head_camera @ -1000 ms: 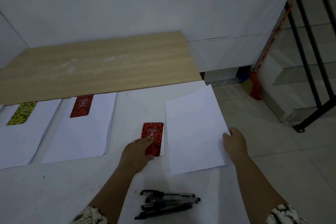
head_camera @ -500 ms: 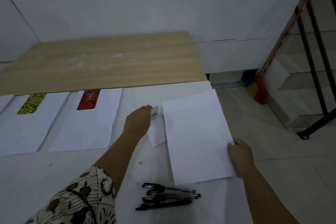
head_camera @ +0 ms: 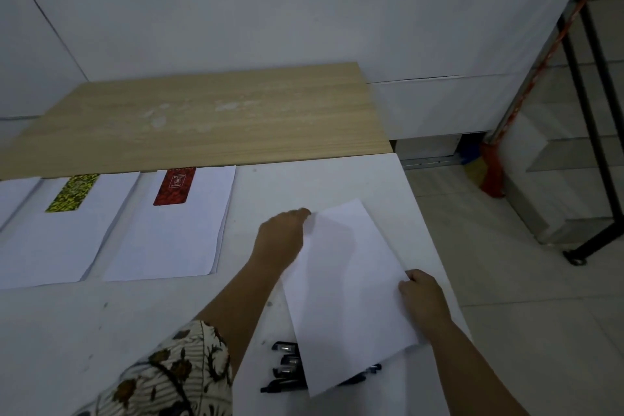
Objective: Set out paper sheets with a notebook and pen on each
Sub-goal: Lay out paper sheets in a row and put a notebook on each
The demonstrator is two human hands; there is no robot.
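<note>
Along the table's (head_camera: pixel 337 179) far edge two sheets already carry notebooks (head_camera: pixel 174 186) but no pens, while a third sheet (head_camera: pixel 351 287) is gripped by left hand (head_camera: pixel 282 236) and right hand (head_camera: pixel 423 294) above the pens (head_camera: pixel 287 368) near the right edge.

Your sheets (head_camera: pixel 344 284) are plain white; one notebook (head_camera: pixel 175 186) is patterned red, the other (head_camera: pixel 72 193) mottled yellow-green; the pens (head_camera: pixel 287 370) are black.

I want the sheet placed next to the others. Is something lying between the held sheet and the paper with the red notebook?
Nothing visible. The white tabletop between the held sheet and the paper with the red notebook looks bare.
</note>
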